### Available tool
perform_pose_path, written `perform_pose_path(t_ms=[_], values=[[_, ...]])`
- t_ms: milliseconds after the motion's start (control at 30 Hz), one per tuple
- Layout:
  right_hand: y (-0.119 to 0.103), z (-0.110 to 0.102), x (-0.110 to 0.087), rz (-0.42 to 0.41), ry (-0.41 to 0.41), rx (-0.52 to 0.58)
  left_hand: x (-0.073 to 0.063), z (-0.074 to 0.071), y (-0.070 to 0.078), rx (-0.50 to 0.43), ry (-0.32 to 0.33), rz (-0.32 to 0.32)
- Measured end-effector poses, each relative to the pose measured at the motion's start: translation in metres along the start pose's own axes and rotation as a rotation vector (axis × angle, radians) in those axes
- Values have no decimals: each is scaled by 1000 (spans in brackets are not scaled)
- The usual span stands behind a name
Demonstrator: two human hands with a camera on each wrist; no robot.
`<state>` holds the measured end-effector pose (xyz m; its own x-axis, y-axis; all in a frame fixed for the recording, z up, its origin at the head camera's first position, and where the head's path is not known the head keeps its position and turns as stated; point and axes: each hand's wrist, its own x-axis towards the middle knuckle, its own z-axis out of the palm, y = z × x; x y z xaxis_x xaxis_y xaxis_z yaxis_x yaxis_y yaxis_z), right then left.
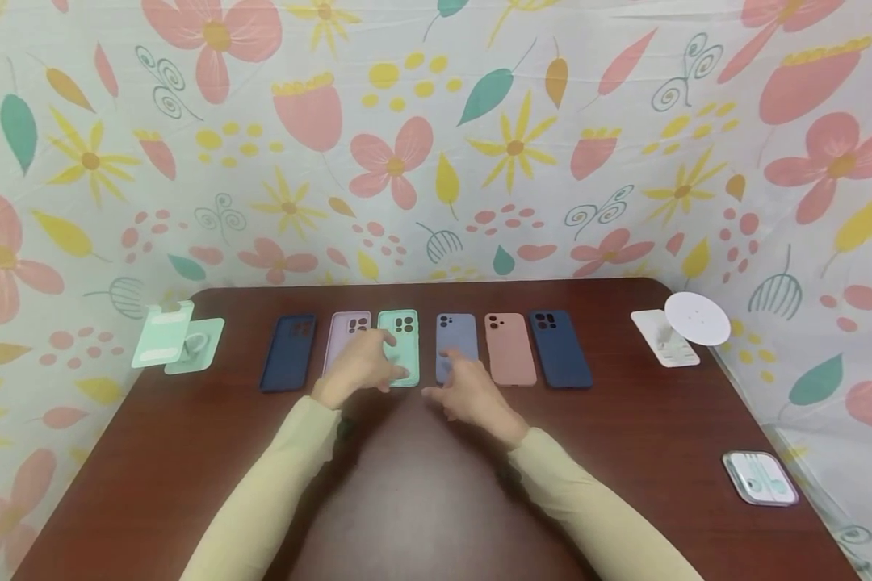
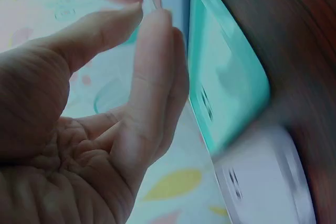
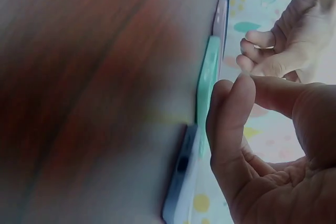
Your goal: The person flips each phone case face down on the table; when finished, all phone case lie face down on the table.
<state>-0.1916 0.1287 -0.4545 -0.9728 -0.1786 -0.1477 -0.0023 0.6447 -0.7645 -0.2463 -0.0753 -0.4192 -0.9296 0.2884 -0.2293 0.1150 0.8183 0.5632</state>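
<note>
Bright head view, pale glare on tabletop (image 1: 421, 508), soft shadows, wrist views blurry

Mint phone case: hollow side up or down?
Hollow side up: in the left wrist view, the mint phone case shows a raised rim around its recessed inside.

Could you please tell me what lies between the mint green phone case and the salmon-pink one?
The light blue phone case lies there, as the head view shows; the right hand partly hides it.

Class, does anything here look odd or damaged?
Nothing looks spilled or damaged. Oddly, the mint-green rectangular phone case lies hollow side up, while the light-blue rectangular phone case beside it appears back up: a mismatch.
</note>
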Motion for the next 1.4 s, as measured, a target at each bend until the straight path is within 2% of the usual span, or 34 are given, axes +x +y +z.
perform_pose_path(t_ms=[33, 167, 333, 500, 733, 867, 1000, 1033, 1100, 1233, 1267, 1400], values=[[-7, 2, -1, 14, -7, 4, -1, -3, -4, 12, 0, -4], [-10, 14, 6, 6, -32, 17, -5, -11, -18, 17, -11, -34], [-13, 26, 17, 21, -51, 15, -4, -12, -26, -22, -5, -52], [-18, 32, 23, 32, -63, 39, -1, -7, -27, -32, -8, -33], [-21, 37, 27, 38, -70, 26, 3, -3, -28, 15, -9, -21], [-23, 38, 30, 47, -62, 14, 6, -3, -26, 32, -13, 3], [-25, 38, 32, 63, -63, 15, 6, -5, -25, 27, -25, 0], [-26, 38, 32, 63, -65, 14, 15, 0, -35, 24, -25, 19], [-26, 37, 32, 66, -69, 16, 15, -1, -35, 20, -28, 18], [-19, 40, 39, 68, -73, 21, 16, 0, -36, 0, -18, 19], [-15, 43, 43, 70, -71, 24, 8, -5, -26, -2, -20, 0], [-4, 47, 52, 83, -79, 46, 8, -1, -27, 10, -7, 9]])
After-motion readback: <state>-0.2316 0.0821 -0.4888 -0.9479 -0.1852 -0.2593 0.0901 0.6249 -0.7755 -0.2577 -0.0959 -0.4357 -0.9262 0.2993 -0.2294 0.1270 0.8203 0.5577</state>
